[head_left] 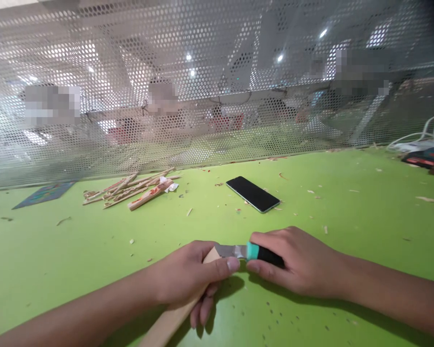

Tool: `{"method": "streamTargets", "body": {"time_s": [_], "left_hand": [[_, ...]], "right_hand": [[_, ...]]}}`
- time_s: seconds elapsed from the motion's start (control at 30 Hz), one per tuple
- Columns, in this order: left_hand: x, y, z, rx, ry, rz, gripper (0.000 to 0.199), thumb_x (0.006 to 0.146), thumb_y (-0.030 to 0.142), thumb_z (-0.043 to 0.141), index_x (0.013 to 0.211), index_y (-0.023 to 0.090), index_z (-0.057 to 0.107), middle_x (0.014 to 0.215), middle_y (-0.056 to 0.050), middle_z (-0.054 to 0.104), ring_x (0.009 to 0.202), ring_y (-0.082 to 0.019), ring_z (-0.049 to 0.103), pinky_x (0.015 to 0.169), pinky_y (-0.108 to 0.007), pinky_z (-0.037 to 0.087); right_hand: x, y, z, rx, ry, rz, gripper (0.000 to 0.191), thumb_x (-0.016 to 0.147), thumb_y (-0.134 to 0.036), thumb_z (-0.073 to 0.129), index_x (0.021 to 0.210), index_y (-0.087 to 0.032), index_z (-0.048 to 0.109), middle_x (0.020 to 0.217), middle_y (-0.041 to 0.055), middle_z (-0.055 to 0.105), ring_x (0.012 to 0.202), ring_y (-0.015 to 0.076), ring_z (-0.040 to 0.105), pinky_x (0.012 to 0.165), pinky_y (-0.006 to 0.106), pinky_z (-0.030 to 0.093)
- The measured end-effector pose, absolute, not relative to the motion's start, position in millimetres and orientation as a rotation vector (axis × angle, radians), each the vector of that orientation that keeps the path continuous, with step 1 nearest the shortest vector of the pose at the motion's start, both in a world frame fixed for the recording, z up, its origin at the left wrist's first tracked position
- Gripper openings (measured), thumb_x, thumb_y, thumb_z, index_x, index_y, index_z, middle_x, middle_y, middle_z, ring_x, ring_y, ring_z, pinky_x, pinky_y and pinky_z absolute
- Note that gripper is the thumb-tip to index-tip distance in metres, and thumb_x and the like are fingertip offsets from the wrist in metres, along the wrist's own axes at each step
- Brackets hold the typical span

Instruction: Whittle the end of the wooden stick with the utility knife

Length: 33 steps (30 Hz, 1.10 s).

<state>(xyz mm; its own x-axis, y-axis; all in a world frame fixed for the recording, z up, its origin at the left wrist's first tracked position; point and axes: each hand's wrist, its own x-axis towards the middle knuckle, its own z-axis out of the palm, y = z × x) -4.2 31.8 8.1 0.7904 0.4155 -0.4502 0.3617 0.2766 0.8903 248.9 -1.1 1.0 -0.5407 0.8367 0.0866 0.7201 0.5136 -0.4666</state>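
My left hand (198,274) is closed around a pale flat strip of wood (169,322), which slants from the bottom edge up toward the middle. Its thumb lies along the strip's upper end, close to a metal blade (227,250). The blade belongs to a knife with a black and teal handle (265,255), gripped in my right hand (292,262). Blade and wood end meet between the two hands; part of the blade is hidden behind the left thumb and the wood.
A black-screened phone (253,193) lies beyond my hands on the green table (75,260). Wood strips (125,190) and a stained stick (148,197) are piled at the left, near a patterned flat sheet (43,194). Perforated metal (202,96) borders the back; white cables (419,142) lie far right.
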Motion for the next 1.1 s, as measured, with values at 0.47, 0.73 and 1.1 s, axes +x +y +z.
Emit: {"method": "streamTargets", "body": {"time_s": [0.47, 0.73, 1.1], "left_hand": [[-4.6, 28.2, 14.7, 1.385, 0.749, 0.024, 0.048, 0.094, 0.063, 0.063, 0.076, 0.022, 0.046, 0.048, 0.009, 0.049, 0.033, -0.01, 0.051, 0.035, -0.016, 0.036], [-5.4, 27.7, 15.1, 1.368, 0.761, -0.002, 0.045, 0.09, 0.062, 0.07, 0.084, 0.023, 0.047, 0.047, 0.009, 0.053, 0.034, -0.011, 0.052, 0.036, -0.016, 0.038], [-2.3, 25.8, 17.1, 1.404, 0.787, 0.015, 0.049, 0.093, 0.065, 0.062, 0.075, 0.023, 0.045, 0.045, 0.008, 0.05, 0.032, -0.01, 0.049, 0.034, -0.016, 0.036]], "right_hand": [[250.8, -0.7, 0.9, -1.294, -2.522, 0.522, 0.054, 0.101, -0.07, 0.044, 0.078, -0.022, 0.051, 0.064, -0.0022, 0.055, 0.053, 0.0136, 0.043, 0.053, 0.027, 0.023], [254.1, 2.5, 3.4, -1.195, -2.599, 0.558, 0.055, 0.101, -0.069, 0.043, 0.077, -0.021, 0.052, 0.066, -0.0015, 0.057, 0.054, 0.0135, 0.044, 0.054, 0.027, 0.024], [252.7, 5.1, 6.0, -1.236, -2.601, 0.569, 0.055, 0.102, -0.069, 0.044, 0.078, -0.02, 0.054, 0.064, -0.0008, 0.059, 0.052, 0.0129, 0.044, 0.052, 0.027, 0.022]]}}
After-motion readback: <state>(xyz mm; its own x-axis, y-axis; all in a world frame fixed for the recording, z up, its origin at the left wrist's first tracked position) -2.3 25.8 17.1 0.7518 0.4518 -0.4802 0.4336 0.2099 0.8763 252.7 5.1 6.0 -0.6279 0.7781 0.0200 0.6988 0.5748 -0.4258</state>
